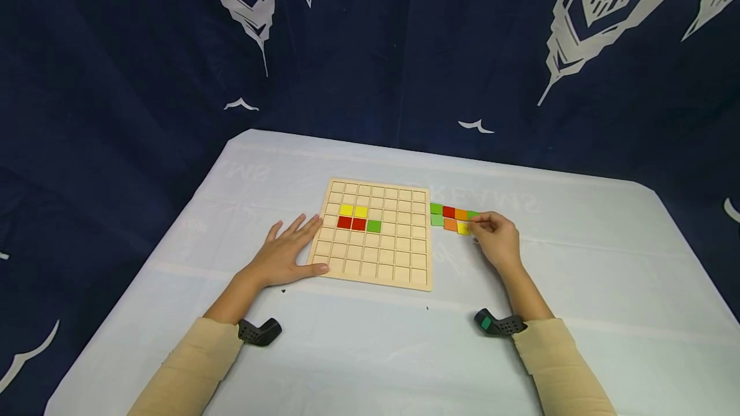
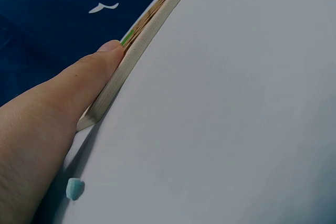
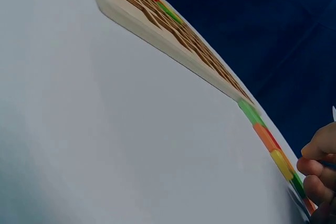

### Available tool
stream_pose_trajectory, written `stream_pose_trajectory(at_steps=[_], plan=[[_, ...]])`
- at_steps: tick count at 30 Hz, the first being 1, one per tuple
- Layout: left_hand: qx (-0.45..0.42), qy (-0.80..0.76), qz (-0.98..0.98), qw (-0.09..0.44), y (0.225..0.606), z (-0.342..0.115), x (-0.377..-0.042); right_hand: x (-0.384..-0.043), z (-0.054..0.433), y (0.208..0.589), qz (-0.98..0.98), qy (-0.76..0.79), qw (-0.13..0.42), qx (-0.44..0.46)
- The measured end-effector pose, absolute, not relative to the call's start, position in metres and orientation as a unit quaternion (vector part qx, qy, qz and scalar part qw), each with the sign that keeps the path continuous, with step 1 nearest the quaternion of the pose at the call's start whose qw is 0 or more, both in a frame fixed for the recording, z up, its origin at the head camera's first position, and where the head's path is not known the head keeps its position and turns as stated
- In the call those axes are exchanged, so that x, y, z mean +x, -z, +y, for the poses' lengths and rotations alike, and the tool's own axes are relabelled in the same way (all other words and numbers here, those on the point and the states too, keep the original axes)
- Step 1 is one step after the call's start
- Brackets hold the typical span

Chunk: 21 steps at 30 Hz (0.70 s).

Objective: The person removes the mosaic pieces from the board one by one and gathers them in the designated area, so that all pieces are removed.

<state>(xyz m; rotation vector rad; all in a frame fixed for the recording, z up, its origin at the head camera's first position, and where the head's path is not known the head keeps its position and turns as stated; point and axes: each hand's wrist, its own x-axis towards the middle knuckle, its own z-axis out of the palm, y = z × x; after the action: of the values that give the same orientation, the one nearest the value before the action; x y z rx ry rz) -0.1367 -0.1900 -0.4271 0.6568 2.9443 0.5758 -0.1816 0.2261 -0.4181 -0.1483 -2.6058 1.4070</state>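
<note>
Head view shows the left hand [image 1: 286, 254] lying flat on the bench [image 1: 578, 262], its fingers [image 1: 300, 226] spread apart and straight, holding nothing. Just right of those fingers sits the wooden grid board [image 1: 376, 255]; the fingertips reach its left edge and the thumb [image 1: 315, 269] presses against its near-left corner. Left wrist view confirms this: the thumb [image 2: 100, 64] lies along the board's side wall [image 2: 131, 51], touching it.

On the board, beyond and to the right of the left fingers, lie 5 tiles: 2 yellow tiles [image 1: 353, 211] side by side, 2 red tiles [image 1: 351, 223] directly under them, and 1 green tile [image 1: 373, 226] touching the red pair on its right.

The right hand [image 1: 497, 239] rests on the bench right of the board, fingers curled together at the loose cluster of tiles [image 1: 451, 217]. Its fingertips touch the yellow loose tile [image 1: 463, 228] at the cluster's near right end; whether they pinch it cannot be told. Left of these fingers lie green, red and orange tiles in 2 short rows, just beside the board's right edge. Right wrist view shows the curled fingers [image 3: 315, 169] just beside the row of coloured tiles [image 3: 268, 140], edge-on.
</note>
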Motion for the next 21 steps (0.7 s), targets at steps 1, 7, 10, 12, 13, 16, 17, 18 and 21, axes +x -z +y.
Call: stream_pose_trajectory(at_steps=[1, 7, 10, 12, 13, 16, 17, 18, 21], plan=[[0.213, -0.187, 0.958, 0.036, 0.427, -0.190, -0.137, -0.182, 0.224, 0.418, -0.876, -0.473, 0.087, -0.045], [0.210, -0.188, 0.959, 0.038, 0.426, -0.189, -0.137, -0.185, 0.207, 0.414, -0.868, -0.491, 0.073, -0.006], [0.209, -0.187, 0.959, 0.039, 0.426, -0.189, -0.138, -0.187, 0.198, 0.412, -0.860, -0.505, 0.064, 0.009], [0.208, -0.185, 0.960, 0.040, 0.426, -0.189, -0.137, -0.189, 0.191, 0.412, -0.859, -0.508, 0.062, 0.015], [0.207, -0.185, 0.960, 0.041, 0.426, -0.189, -0.137, -0.189, 0.187, 0.412, -0.860, -0.507, 0.061, 0.018], [0.205, -0.186, 0.960, 0.042, 0.426, -0.189, -0.137, -0.190, 0.176, 0.413, -0.865, -0.498, 0.059, 0.025], [0.205, -0.186, 0.960, 0.042, 0.426, -0.189, -0.137, -0.191, 0.173, 0.413, -0.866, -0.496, 0.059, 0.029], [0.204, -0.186, 0.960, 0.042, 0.426, -0.189, -0.137, -0.191, 0.169, 0.413, -0.866, -0.496, 0.058, 0.033], [0.204, -0.183, 0.961, 0.042, 0.427, -0.189, -0.137, -0.193, 0.159, 0.413, -0.861, -0.504, 0.053, 0.047]])
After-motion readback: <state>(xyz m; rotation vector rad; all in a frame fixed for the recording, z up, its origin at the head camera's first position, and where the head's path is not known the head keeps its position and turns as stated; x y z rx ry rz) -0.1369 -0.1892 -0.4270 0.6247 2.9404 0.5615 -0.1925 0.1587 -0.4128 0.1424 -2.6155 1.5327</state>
